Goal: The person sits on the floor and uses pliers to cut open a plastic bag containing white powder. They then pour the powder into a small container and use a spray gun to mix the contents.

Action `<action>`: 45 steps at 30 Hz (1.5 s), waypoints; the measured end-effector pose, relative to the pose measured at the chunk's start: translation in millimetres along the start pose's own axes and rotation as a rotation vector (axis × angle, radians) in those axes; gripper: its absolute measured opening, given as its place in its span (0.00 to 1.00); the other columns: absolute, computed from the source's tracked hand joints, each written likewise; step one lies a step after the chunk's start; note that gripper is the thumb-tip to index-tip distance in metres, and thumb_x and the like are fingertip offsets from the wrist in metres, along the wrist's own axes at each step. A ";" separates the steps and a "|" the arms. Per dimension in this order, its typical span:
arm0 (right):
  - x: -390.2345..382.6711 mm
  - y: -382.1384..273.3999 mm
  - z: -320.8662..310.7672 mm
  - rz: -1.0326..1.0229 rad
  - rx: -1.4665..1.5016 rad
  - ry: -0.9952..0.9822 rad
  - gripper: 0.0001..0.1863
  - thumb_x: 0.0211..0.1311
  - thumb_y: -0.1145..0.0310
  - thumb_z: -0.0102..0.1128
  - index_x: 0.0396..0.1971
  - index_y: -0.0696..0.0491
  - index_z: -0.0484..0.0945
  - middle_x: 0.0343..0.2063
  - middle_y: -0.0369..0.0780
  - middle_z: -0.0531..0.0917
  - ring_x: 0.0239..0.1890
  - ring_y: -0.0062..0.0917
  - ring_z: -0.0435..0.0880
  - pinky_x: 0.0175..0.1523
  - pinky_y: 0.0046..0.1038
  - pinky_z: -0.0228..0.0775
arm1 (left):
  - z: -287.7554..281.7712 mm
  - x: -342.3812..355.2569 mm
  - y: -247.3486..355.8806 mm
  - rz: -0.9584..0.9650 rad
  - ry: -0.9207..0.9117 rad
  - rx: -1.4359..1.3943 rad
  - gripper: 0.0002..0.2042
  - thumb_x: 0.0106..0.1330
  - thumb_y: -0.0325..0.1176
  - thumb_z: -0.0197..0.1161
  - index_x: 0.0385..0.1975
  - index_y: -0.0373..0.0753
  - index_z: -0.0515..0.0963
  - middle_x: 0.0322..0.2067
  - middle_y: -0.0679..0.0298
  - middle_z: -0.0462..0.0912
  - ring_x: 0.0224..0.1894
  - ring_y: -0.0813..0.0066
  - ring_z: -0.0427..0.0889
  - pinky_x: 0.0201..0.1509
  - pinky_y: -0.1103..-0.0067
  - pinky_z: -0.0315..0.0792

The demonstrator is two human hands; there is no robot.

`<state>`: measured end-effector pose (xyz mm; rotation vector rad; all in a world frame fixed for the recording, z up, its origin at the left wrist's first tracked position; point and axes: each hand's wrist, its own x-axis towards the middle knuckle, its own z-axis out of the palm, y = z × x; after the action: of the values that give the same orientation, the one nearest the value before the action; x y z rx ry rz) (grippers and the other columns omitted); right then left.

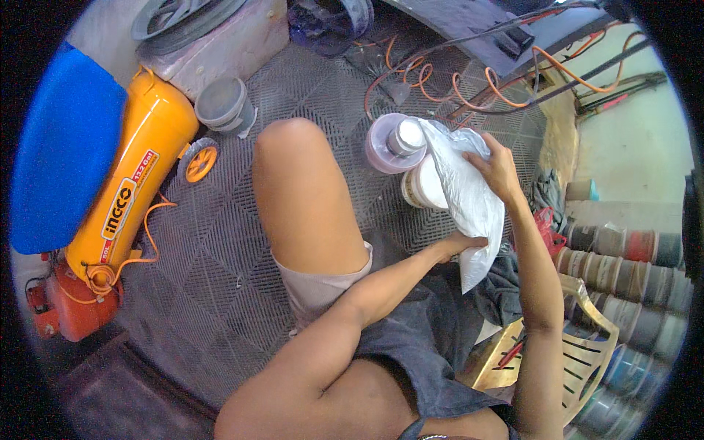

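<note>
A crinkled white plastic bag hangs between my two hands, its lower corner tapering to a point. My right hand is closed on its upper right edge, with the fingers partly over the plastic. My left hand pinches it lower down, near the left edge. Just left of the bag, and partly covered by it, is a white tub. Beside that tub stands a translucent pinkish container, with a small white-topped jar at its right side. What the bag holds, if anything, cannot be seen.
A yellow air compressor tank stands at the left by a blue panel. A grey-lidded bucket sits near it. Coiled orange hose crosses the far right. Stacked cans and a yellow plastic chair are on the right.
</note>
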<state>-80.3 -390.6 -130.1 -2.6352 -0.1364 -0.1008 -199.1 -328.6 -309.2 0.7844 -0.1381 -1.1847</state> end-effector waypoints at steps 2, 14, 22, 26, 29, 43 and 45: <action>-10.3 3.9 -3.7 0.045 0.033 0.029 0.18 0.54 0.66 0.69 0.42 0.59 0.76 0.34 0.51 0.83 0.35 0.44 0.83 0.42 0.36 0.71 | -6.2 -1.4 2.2 -0.041 0.032 0.061 0.48 0.47 0.52 0.78 0.65 0.31 0.62 0.62 0.56 0.71 0.64 0.63 0.68 0.69 0.69 0.58; -42.9 13.0 -9.9 0.041 0.281 0.277 0.13 0.55 0.71 0.69 0.37 0.60 0.79 0.28 0.43 0.84 0.28 0.22 0.80 0.37 0.26 0.72 | -34.7 0.4 16.8 0.184 0.071 0.217 0.44 0.46 0.36 0.80 0.64 0.31 0.64 0.60 0.59 0.72 0.61 0.68 0.70 0.67 0.74 0.62; -58.8 0.3 -28.3 0.055 0.466 0.429 0.08 0.56 0.75 0.68 0.35 0.59 0.80 0.26 0.34 0.83 0.27 0.14 0.77 0.34 0.20 0.69 | -42.4 -3.8 36.6 0.272 0.060 0.311 0.46 0.44 0.36 0.81 0.65 0.32 0.62 0.61 0.60 0.71 0.62 0.69 0.68 0.68 0.73 0.61; -66.4 -1.0 -39.2 0.037 0.528 0.505 0.08 0.56 0.77 0.68 0.35 0.59 0.80 0.26 0.32 0.83 0.28 0.12 0.76 0.34 0.18 0.68 | -31.3 -8.2 51.2 0.353 0.046 0.373 0.48 0.42 0.35 0.82 0.66 0.33 0.60 0.62 0.59 0.70 0.63 0.68 0.67 0.68 0.72 0.61; -71.9 -10.9 -54.4 0.024 0.547 0.549 0.07 0.56 0.78 0.67 0.35 0.60 0.80 0.27 0.32 0.83 0.29 0.12 0.76 0.35 0.18 0.68 | -20.7 -12.6 65.6 0.375 0.040 0.408 0.51 0.41 0.35 0.82 0.67 0.33 0.59 0.62 0.58 0.69 0.64 0.67 0.66 0.69 0.71 0.60; -78.6 -45.8 -105.2 -0.065 0.589 0.693 0.07 0.56 0.77 0.68 0.34 0.58 0.80 0.29 0.31 0.80 0.31 0.13 0.75 0.38 0.17 0.65 | -0.7 -17.0 103.0 0.501 -0.022 0.489 0.56 0.38 0.42 0.83 0.67 0.31 0.55 0.64 0.55 0.66 0.67 0.64 0.63 0.71 0.71 0.55; -79.7 -55.8 -109.2 -0.033 0.677 0.725 0.06 0.57 0.77 0.68 0.33 0.58 0.80 0.29 0.31 0.80 0.31 0.13 0.75 0.38 0.17 0.65 | 4.7 -21.1 108.0 0.494 -0.061 0.476 0.58 0.38 0.45 0.83 0.68 0.31 0.53 0.66 0.54 0.63 0.69 0.63 0.60 0.73 0.70 0.51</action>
<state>-170.9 -400.9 -15.6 -1.7907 0.0348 -0.8445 -126.1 -296.2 -233.3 1.0542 -0.6451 -0.7069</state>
